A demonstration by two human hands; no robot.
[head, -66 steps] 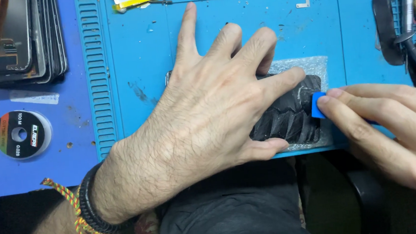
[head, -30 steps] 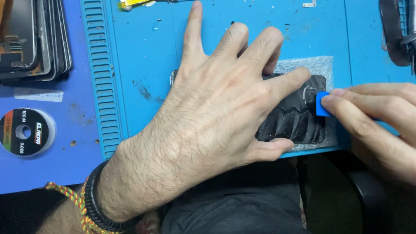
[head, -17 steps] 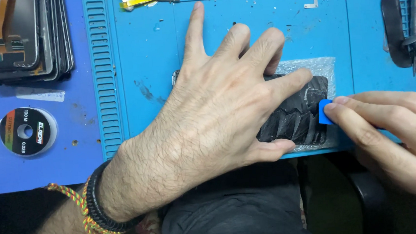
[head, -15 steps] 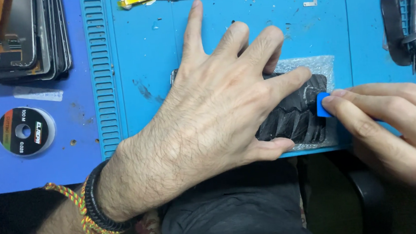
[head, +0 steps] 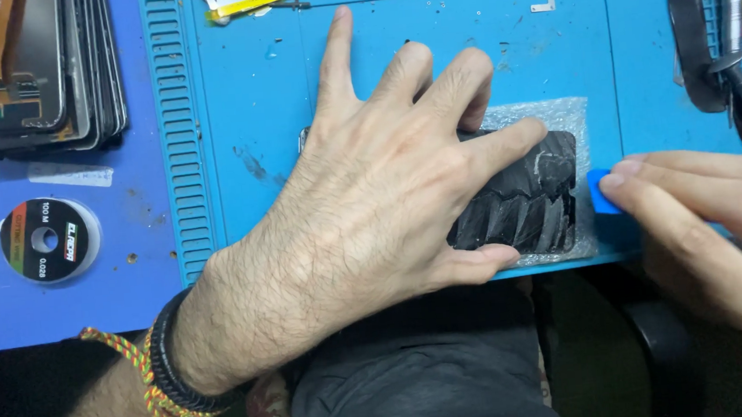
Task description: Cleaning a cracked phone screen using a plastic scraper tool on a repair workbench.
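On blue mat (head: 240, 113), left hand (head: 370, 200), phone (head: 529, 196)

My left hand (head: 370, 200) lies flat, palm down, with the fingers spread and pointing toward one and two o'clock; the thumb stretches toward three o'clock. The forearm comes in from seven o'clock. My right hand (head: 716, 225) enters from four o'clock, its fingers pressed together and pointing toward nine o'clock, fingertips pinched.
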